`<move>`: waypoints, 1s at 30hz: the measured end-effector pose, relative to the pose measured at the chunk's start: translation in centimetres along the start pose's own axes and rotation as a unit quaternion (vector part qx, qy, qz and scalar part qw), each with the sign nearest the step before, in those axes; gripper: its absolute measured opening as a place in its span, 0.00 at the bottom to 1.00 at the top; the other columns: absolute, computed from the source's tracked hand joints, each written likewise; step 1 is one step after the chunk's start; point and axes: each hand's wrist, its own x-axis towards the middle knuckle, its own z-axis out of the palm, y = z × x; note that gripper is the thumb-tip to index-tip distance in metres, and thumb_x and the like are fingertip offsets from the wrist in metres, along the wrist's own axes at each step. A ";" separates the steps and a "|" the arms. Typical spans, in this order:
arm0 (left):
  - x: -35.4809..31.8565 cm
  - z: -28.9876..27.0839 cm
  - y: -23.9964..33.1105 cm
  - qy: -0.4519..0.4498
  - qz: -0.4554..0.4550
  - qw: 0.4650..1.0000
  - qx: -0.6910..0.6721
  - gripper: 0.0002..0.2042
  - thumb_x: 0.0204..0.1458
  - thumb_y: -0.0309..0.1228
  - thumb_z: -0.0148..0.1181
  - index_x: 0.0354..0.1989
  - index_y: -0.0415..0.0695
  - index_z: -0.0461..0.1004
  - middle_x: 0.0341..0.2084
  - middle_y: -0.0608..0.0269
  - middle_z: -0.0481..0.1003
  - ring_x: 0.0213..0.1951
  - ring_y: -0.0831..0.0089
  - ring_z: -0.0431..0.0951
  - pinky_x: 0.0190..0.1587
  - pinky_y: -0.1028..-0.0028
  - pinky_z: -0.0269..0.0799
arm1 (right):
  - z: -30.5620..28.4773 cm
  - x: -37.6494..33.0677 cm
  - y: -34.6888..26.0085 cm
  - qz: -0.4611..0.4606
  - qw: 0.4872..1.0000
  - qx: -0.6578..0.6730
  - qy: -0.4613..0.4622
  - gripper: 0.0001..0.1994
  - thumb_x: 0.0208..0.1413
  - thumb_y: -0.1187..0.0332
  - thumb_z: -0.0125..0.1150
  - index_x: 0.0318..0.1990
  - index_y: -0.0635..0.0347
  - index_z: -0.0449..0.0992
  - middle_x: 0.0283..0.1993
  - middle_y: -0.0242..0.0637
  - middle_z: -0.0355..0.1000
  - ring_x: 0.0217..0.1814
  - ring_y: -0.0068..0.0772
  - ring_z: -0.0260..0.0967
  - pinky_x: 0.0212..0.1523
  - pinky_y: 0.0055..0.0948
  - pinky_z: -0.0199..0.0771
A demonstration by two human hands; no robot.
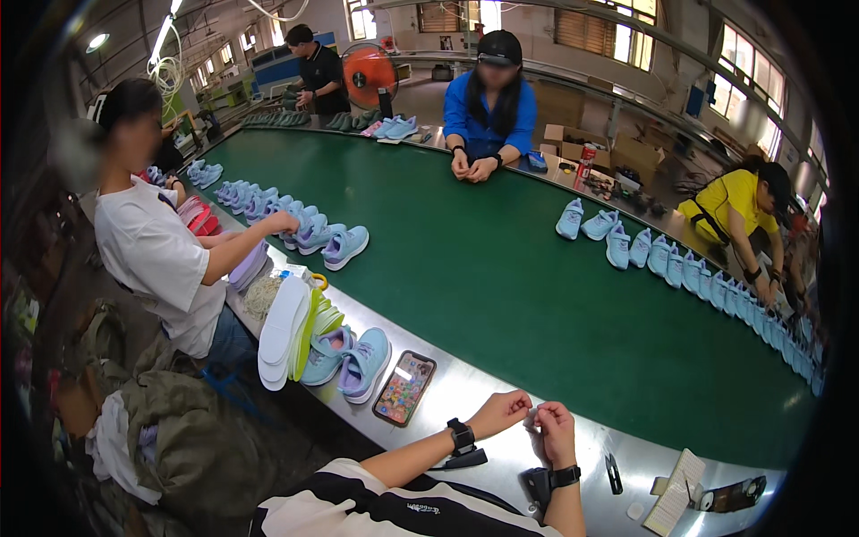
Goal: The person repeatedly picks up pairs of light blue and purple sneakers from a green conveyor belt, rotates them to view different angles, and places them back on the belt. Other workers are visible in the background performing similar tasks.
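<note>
My left hand [501, 413] and my right hand [556, 428] meet above the metal table edge [510, 452], fingertips pinched close together. Something small and greyish shows between them, too small to name. To the left of my hands lies a smartphone [405, 387] with its screen lit. Beside it stand two light blue sneakers [366, 365] with lilac soles. A black thread snipper [613, 474] rests to the right of my right hand.
A green conveyor belt [429, 251] carries rows of blue sneakers [617, 246]. White and lime insoles [286, 336] are stacked at the left. A notepad [676, 492] lies at the right. Several people work around the belt, one arranging shoes at left.
</note>
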 end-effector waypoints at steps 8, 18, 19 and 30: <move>0.0 0.0 0.0 0.012 -0.002 1.000 0.020 0.06 0.59 0.26 0.56 0.41 0.36 0.73 0.26 0.69 0.75 0.28 0.86 0.71 0.32 0.82 0.70 | 0.2 -0.1 -0.3 0.007 1.000 0.019 0.000 0.05 0.62 0.75 0.56 0.42 0.65 0.73 0.31 0.31 0.72 0.32 0.19 0.68 0.36 0.18 0.70; -0.1 -0.1 0.4 0.022 0.001 0.999 0.043 0.07 0.58 0.26 0.57 0.41 0.37 0.75 0.27 0.69 0.77 0.29 0.86 0.73 0.33 0.82 0.71 | 0.2 -0.1 -0.3 0.013 0.999 0.037 -0.003 0.05 0.62 0.74 0.56 0.43 0.65 0.73 0.32 0.31 0.72 0.32 0.19 0.68 0.37 0.19 0.70; -0.1 -0.1 0.3 0.027 0.000 0.998 0.049 0.07 0.58 0.26 0.57 0.41 0.37 0.75 0.27 0.69 0.77 0.29 0.87 0.73 0.33 0.82 0.71 | 0.1 -0.1 -0.3 0.017 0.999 0.035 0.001 0.05 0.62 0.74 0.56 0.43 0.65 0.73 0.32 0.31 0.72 0.32 0.19 0.68 0.36 0.19 0.70; 0.0 -0.1 -0.6 0.043 0.003 0.996 0.076 0.06 0.56 0.24 0.56 0.39 0.36 0.74 0.29 0.60 0.80 0.33 0.78 0.79 0.37 0.77 0.75 | -0.2 0.2 0.5 0.039 0.997 0.071 -0.008 0.06 0.62 0.73 0.58 0.43 0.64 0.73 0.29 0.28 0.68 0.29 0.16 0.63 0.30 0.17 0.65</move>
